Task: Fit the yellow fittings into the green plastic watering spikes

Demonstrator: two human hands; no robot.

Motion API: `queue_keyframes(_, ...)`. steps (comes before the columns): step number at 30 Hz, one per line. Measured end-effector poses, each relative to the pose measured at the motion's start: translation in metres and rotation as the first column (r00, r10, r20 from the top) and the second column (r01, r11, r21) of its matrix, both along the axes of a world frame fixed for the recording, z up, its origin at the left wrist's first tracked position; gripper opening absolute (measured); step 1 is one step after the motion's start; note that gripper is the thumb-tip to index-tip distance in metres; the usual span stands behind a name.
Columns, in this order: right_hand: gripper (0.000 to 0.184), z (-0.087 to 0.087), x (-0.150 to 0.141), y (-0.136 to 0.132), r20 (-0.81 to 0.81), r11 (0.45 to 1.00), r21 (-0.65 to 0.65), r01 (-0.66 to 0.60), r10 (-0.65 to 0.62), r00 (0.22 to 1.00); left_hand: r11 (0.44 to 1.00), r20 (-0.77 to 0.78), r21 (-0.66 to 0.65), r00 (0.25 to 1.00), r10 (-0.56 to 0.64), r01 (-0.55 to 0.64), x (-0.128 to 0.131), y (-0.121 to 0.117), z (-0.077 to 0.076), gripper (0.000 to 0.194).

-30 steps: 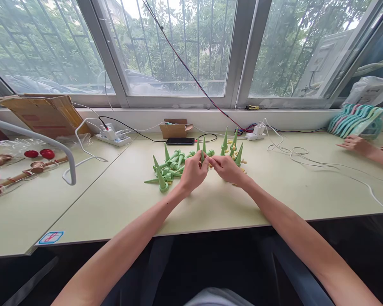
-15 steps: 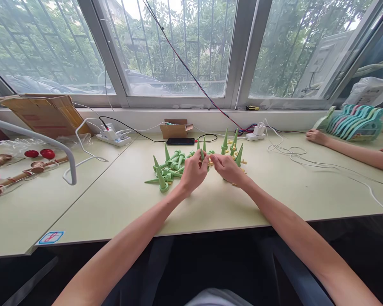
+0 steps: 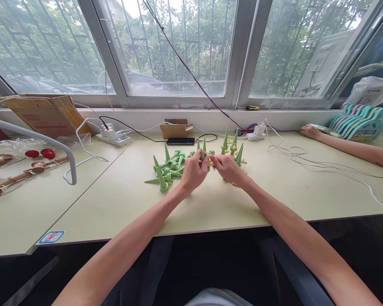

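My left hand (image 3: 193,171) is closed around a green plant-watering spike (image 3: 202,154), whose tip points up past my fingers. My right hand (image 3: 226,166) meets it fingertip to fingertip in a pinch; a little yellow shows between the hands, but what the right fingers grip is mostly hidden. Left of my hands lies a pile of green spikes (image 3: 178,158), with one spike (image 3: 160,175) upright on its wide base in front. Just beyond my right hand stand several spikes (image 3: 225,142) with small yellow valves (image 3: 244,162) on their sides.
A black phone (image 3: 180,141) and a small cardboard box (image 3: 175,128) lie behind the pile. White power strips (image 3: 255,134) and loose cables run along the back. At right, another person's hand (image 3: 310,131) is near a row of teal plastic pieces (image 3: 357,122). Wooden toys (image 3: 38,166) lie at left.
My hands stay together in nearly the same place, with only slight finger movement. The other person's hand has shifted a little left, and the pale green piece beside it now lies flat.
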State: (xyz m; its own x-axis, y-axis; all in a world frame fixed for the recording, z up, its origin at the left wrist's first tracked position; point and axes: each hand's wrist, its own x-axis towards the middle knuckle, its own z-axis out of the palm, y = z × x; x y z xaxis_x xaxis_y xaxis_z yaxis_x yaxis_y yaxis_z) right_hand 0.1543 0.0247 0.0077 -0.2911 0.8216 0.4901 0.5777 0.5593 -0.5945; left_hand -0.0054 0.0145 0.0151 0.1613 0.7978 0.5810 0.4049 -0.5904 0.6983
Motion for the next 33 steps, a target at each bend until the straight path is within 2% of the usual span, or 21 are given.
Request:
queue_keyframes(5, 0.045, 0.0021, -0.0011, -0.003, -0.022, 1.0, 0.015, 0.018, -0.018, 1.0, 0.999, 0.005, 0.013, 0.999, 0.04, -0.04, -0.0009, 0.0019, 0.0009, 0.02)
queue_keyframes(10, 0.036, 0.0012, -0.001, -0.0044, -0.03, 0.999, -0.005, -0.036, 0.036, 0.999, 0.998, 0.008, 0.019, 0.998, 0.057, -0.057, -0.0013, 0.0016, 0.0008, 0.02)
queue_keyframes(16, 0.044, 0.0022, -0.0006, -0.0037, -0.008, 1.0, -0.01, -0.016, 0.016, 1.0, 1.0, 0.005, -0.009, 1.0, -0.003, 0.003, -0.0003, -0.0004, 0.0007, 0.019)
queue_keyframes(20, 0.05, 0.0037, -0.0012, -0.0043, -0.014, 1.0, -0.019, 0.005, -0.006, 1.0, 1.0, 0.007, -0.007, 1.0, 0.006, -0.006, -0.0003, -0.0003, 0.0011, 0.02)
queue_keyframes(24, 0.044, 0.0028, -0.0009, -0.0047, -0.03, 1.0, 0.003, 0.014, -0.014, 0.999, 0.999, 0.017, 0.014, 0.999, 0.046, -0.046, -0.0014, 0.0018, 0.0019, 0.02)
queue_keyframes(28, 0.034, 0.0013, -0.0004, -0.005, -0.031, 0.999, -0.011, -0.053, 0.053, 0.998, 0.998, 0.026, 0.017, 0.998, 0.065, -0.065, -0.0021, 0.0028, 0.0029, 0.017)
queue_keyframes(33, 0.038, 0.0009, -0.0004, -0.0037, -0.013, 0.999, 0.007, -0.048, 0.048, 0.999, 0.998, 0.009, 0.012, 0.999, 0.054, -0.054, -0.0023, 0.0017, 0.0026, 0.017)
